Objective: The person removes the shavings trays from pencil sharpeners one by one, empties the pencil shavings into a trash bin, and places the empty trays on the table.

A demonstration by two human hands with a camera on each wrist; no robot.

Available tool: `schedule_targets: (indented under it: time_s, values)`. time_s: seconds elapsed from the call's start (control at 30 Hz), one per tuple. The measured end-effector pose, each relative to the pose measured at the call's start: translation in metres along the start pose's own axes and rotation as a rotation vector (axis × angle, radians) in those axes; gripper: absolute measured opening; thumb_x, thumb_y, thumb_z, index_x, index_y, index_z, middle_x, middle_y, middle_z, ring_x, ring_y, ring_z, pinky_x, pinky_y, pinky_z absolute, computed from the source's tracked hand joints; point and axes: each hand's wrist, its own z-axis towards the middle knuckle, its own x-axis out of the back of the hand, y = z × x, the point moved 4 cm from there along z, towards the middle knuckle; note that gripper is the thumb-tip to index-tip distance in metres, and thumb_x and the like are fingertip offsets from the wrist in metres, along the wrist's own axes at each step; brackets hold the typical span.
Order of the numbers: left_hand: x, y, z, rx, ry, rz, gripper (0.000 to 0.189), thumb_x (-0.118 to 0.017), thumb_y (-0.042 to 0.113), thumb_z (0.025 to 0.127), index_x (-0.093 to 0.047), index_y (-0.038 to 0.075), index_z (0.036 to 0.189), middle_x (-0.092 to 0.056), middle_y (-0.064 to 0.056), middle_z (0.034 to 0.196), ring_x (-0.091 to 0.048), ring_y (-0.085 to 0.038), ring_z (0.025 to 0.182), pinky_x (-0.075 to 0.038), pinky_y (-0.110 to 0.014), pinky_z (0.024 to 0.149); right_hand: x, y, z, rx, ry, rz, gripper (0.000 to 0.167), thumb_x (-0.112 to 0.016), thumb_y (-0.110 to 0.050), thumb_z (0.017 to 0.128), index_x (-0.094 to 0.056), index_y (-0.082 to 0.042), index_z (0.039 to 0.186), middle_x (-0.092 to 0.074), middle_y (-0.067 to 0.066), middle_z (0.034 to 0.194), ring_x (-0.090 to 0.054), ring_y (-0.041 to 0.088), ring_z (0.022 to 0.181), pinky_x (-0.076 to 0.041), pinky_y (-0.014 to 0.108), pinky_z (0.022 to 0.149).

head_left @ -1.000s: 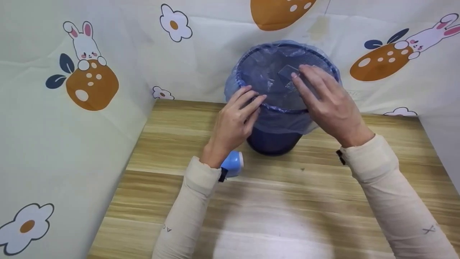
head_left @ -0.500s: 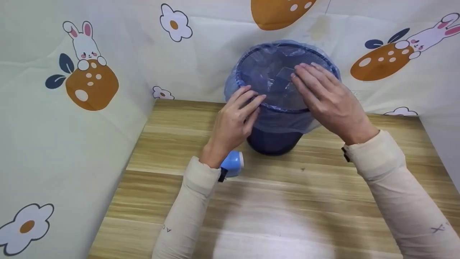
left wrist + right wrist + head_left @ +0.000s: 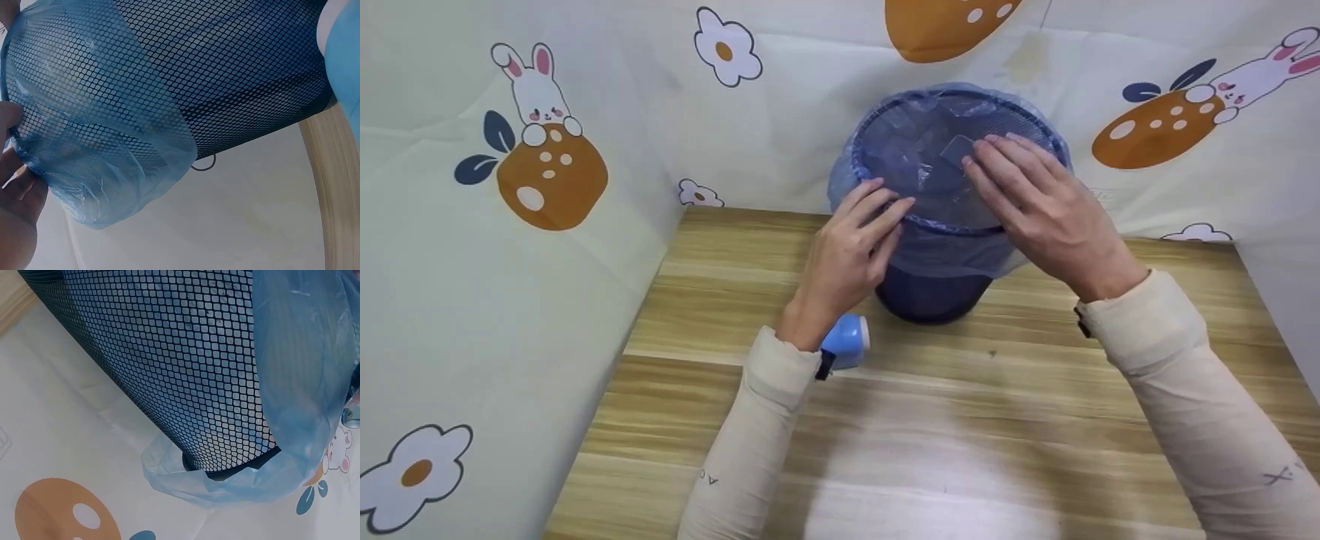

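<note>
A dark blue mesh wastebasket [image 3: 934, 296] stands on the wooden table, lined with a translucent blue bin bag [image 3: 952, 255] folded over its rim. My left hand [image 3: 847, 255] grips the near left of the rim, fingers over the top and thumb against the outside, as the left wrist view also shows. Over the right side of the opening, my right hand [image 3: 1054, 214] holds a clear, square-edged piece [image 3: 957, 150] at its fingertips. Its exact kind I cannot tell. In the right wrist view, only a corner of this clear piece [image 3: 351, 415] shows at the right edge.
A light blue object with a white rim [image 3: 847, 341], like a small cup on its side, lies beside my left wrist, partly hidden. Patterned cloth walls [image 3: 795, 127] enclose the wooden tabletop [image 3: 697, 300] at the back and sides; the back wall stands close behind the wastebasket.
My right wrist and forearm have swung slightly right and up, with the fingertips staying over the opening beside the clear piece. My left hand and the wastebasket have not moved.
</note>
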Motion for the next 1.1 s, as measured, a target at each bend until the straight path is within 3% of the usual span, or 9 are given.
schedule_targets:
  time_s: [0.47,1.1]
  values:
    - [0.000,0.003,0.001,-0.023,0.001,-0.002,0.026,-0.059,0.015,0.100,-0.070,0.007,0.122,-0.067,-0.010,0.118,-0.053,-0.030,0.130,-0.035,-0.031,0.116,0.002,-0.003,-0.003,0.094,0.013,-0.027,0.032,-0.049,0.006,0.099,-0.057,0.005,0.129,-0.057,0.021,0.132,-0.057,0.036,0.121,-0.044,0.042,0.109]
    - [0.002,0.006,0.002,-0.038,-0.062,0.049,0.034,-0.057,0.021,0.101,-0.064,0.004,0.130,-0.063,-0.015,0.128,-0.048,-0.033,0.135,-0.034,-0.034,0.117,0.013,0.004,-0.009,-0.048,0.090,-0.040,0.036,-0.053,0.013,0.091,-0.062,0.006,0.125,-0.060,0.023,0.125,-0.059,0.038,0.115,-0.048,0.044,0.103]
